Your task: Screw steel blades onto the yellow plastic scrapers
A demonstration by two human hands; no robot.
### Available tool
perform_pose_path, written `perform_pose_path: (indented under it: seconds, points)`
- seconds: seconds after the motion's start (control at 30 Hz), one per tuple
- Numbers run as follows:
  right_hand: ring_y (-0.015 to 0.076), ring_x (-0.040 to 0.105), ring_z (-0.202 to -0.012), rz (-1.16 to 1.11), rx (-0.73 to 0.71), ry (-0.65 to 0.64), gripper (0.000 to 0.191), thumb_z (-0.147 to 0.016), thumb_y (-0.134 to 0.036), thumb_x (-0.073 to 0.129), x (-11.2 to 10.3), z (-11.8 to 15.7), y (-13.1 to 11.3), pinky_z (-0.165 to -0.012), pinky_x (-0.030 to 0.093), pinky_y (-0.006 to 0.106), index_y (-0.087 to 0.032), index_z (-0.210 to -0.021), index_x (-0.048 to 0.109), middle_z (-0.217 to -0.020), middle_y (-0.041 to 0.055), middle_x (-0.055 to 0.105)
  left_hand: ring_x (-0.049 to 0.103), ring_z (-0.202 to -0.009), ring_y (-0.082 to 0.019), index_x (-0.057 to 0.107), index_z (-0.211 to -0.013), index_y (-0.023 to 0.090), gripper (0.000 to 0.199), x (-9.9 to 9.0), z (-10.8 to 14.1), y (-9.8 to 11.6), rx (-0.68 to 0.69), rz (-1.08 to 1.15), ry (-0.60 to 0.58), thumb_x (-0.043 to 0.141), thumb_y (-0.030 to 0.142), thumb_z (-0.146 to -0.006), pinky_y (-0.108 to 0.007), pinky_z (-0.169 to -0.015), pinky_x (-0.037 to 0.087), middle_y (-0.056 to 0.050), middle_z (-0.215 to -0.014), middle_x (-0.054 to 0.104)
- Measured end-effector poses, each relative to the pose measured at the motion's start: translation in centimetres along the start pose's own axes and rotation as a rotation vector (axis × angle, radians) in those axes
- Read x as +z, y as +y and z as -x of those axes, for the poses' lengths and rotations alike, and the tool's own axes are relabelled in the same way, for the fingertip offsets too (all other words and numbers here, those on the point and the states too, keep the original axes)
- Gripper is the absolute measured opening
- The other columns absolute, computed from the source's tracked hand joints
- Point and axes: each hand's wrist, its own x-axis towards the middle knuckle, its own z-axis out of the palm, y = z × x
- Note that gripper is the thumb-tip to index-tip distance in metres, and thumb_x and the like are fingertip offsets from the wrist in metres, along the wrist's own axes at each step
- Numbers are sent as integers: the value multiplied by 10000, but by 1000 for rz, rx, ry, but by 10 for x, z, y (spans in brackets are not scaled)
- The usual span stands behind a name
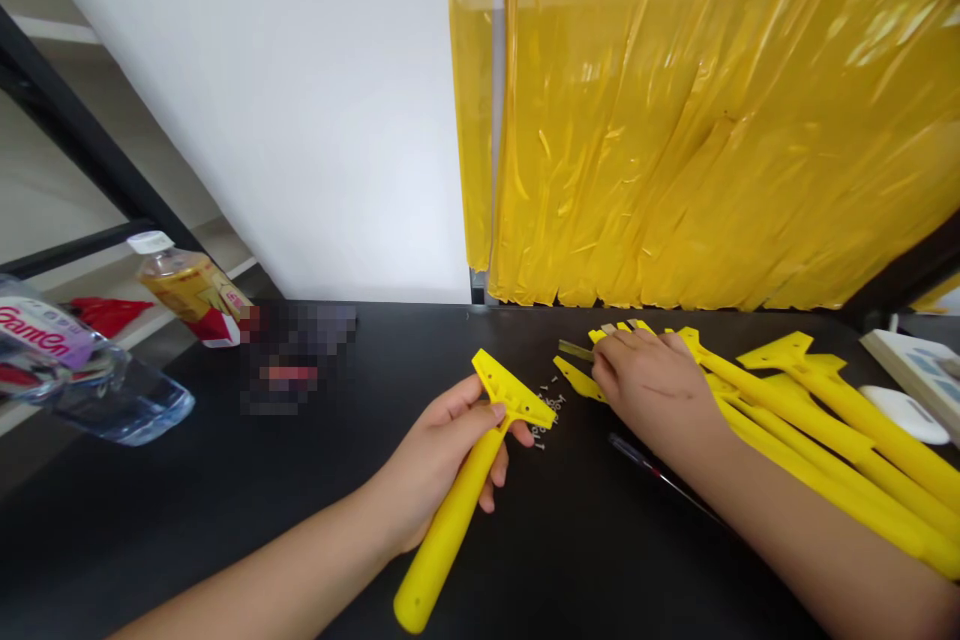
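Held above the middle of the table (585, 560), head towards its far edge: yellow T-headed handle (450, 518), clamped at the neck in the left hand (431, 450). Just beside the head, scattered small screws (556, 402). Best kept steady, open side up, without brushing those screws; better to reach gently among the yellow pieces (817, 435), towards the far right corner. Right hand (652, 382) bent over these, fingertips partly hidden; cannot tell whether closed on anything. Pieces partly hidden by the forearm, some cut off at right.

Near nine o'clock stood a clear bottle (94, 370) and a white-capped bottle (187, 290); yellow plastic sheeting (720, 120) hung toward two o'clock.
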Motion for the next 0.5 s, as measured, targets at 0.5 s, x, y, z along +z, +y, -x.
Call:
perform_pose_path:
  seconds: [0.5]
  points:
    - [227, 681, -1052, -638, -230, 147, 186, -1036, -151, 562, -31, 40, -48, -961, 552, 415, -285, -1112, 666, -1138, 55, 712, 641, -577, -116, 655, -1100, 147, 198, 5, 2, -4, -56, 124, -108, 595, 304, -996, -176, -439, 515, -115, -985, 724]
